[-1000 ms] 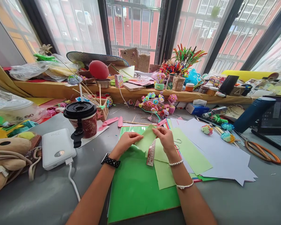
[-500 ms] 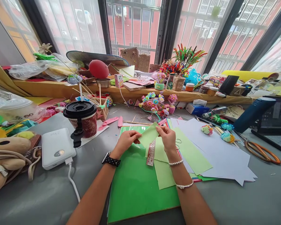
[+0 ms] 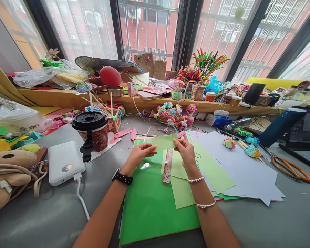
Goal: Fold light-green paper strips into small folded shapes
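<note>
A small piece of light green paper (image 3: 164, 142) is held up between my hands. My left hand (image 3: 142, 153) pinches its left end, and my right hand (image 3: 184, 150) grips the right end between thumb and fingers. Beneath lies a large green sheet (image 3: 155, 210) with a shiny surface. A patterned ruler (image 3: 167, 166) rests there under the held piece, on top of other light green paper (image 3: 182, 193). Beside my right hand, the finger loops of small scissors (image 3: 197, 158) show; their blades are hidden.
White sheets (image 3: 237, 162) spread to the right, with orange-handled scissors (image 3: 290, 168) beyond them. On the left stand a lidded cup (image 3: 96, 136) and a white power bank (image 3: 65, 162) with its cable. Paper flowers (image 3: 169, 113) sit behind my hands, before a crowded ledge (image 3: 139, 102).
The light green piece has turned from a slant to nearly level and is stretched wider between my hands. My left hand's fingers have shifted slightly along it. The view has moved a little.
</note>
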A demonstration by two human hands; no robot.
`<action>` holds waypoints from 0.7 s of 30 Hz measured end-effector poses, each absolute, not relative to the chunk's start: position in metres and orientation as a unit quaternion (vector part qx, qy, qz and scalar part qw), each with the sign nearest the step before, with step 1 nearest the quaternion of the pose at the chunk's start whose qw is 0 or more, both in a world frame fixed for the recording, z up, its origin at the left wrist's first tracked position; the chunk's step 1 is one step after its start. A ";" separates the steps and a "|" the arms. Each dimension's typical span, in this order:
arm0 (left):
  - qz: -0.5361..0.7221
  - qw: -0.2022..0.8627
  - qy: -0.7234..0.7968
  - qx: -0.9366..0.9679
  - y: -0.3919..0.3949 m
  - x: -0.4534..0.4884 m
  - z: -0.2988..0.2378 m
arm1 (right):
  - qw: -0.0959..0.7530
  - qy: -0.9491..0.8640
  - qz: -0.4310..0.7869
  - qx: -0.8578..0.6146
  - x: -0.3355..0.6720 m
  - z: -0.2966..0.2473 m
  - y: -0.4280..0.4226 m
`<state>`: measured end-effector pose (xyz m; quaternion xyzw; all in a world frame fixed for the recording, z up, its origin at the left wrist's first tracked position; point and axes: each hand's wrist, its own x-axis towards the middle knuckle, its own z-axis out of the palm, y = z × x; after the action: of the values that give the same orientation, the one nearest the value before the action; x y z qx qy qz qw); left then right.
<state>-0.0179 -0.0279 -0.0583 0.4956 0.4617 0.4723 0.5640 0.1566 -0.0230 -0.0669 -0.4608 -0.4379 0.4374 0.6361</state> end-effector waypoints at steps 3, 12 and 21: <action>0.470 0.567 0.468 0.489 -0.029 -0.017 -0.058 | 0.638 -0.428 0.442 -0.462 0.155 -0.066 -0.023; 0.480 0.544 0.486 0.487 -0.028 -0.017 -0.055 | 0.632 -0.419 0.454 -0.468 0.155 -0.066 -0.023; 0.487 0.528 0.485 0.499 -0.026 -0.019 -0.059 | 0.583 -0.437 0.508 -0.460 0.158 -0.067 -0.023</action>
<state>-0.0185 -0.0256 -0.0587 0.4989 0.4847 0.4874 0.5278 0.1581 -0.0230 -0.0666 -0.4598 -0.4365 0.5082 0.5829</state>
